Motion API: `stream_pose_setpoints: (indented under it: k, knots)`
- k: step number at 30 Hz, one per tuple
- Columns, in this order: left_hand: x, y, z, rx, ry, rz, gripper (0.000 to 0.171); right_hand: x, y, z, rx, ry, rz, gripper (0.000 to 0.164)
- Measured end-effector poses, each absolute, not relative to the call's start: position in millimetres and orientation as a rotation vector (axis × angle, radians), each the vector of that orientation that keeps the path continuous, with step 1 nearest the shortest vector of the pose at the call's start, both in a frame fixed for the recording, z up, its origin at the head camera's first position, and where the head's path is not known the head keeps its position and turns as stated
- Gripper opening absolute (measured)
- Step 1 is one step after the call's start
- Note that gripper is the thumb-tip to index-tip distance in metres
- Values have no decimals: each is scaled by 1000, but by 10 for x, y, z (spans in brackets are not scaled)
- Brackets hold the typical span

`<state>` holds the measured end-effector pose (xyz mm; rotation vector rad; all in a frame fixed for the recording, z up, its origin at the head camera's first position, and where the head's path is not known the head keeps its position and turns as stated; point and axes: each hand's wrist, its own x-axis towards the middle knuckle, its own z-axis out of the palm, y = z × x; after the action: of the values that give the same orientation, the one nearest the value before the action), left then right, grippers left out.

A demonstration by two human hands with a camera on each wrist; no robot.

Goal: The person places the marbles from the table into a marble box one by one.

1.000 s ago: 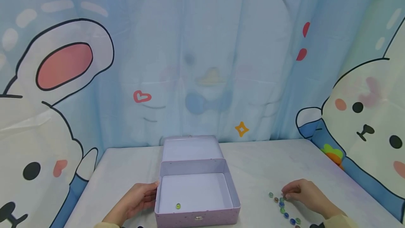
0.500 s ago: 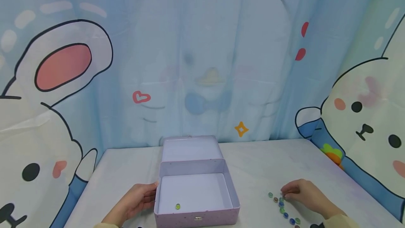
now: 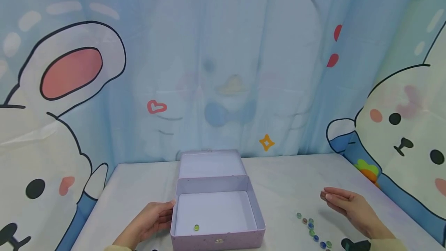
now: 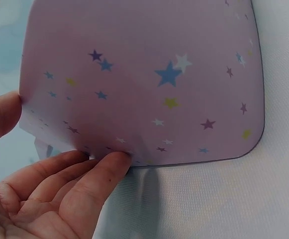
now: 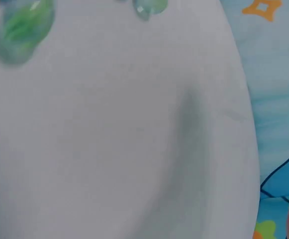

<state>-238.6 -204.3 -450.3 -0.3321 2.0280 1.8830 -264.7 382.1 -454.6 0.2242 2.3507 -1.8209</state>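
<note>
A lilac tin box point(image 3: 217, 242) stands with its lid tilted back, and one yellow-green marble point(image 3: 196, 227) lies on its floor. My left hand point(image 3: 150, 222) holds the box at its left side, fingertips against the star-printed wall point(image 4: 149, 109) in the left wrist view. Over the table to the right, my right hand point(image 3: 352, 206) is raised, pinching a small brownish thing point(image 3: 323, 195) that looks like a marble. The right wrist view shows only a sliver of that hand at its right edge, so the grip is hidden there.
Several glass marbles, among them a green one point(image 3: 311, 232) and a blue one point(image 3: 316, 238), lie in a loose line left of my right hand. The white-covered table point(image 3: 282, 189) ends at a blue printed curtain point(image 3: 223, 49). A dark object point(image 3: 355, 244) shows at my right wrist.
My right hand has lifted off the table beside the marbles and moved right and away, with the brownish thing in its fingertips. The left hand and box have stayed put.
</note>
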Motion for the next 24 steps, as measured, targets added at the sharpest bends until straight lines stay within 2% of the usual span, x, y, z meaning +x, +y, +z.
stream_pose_setpoints:
  k: [7,24]
  knots:
    - [-2375,-2033,-4482,-342,2035,1883,56,-2685,3537,-4357,110,2203,-1998,63]
    - [-2358,-2049,-4503,-281,2023,1898,58,-3058,2098,-3977,-370,2216,-1948,53]
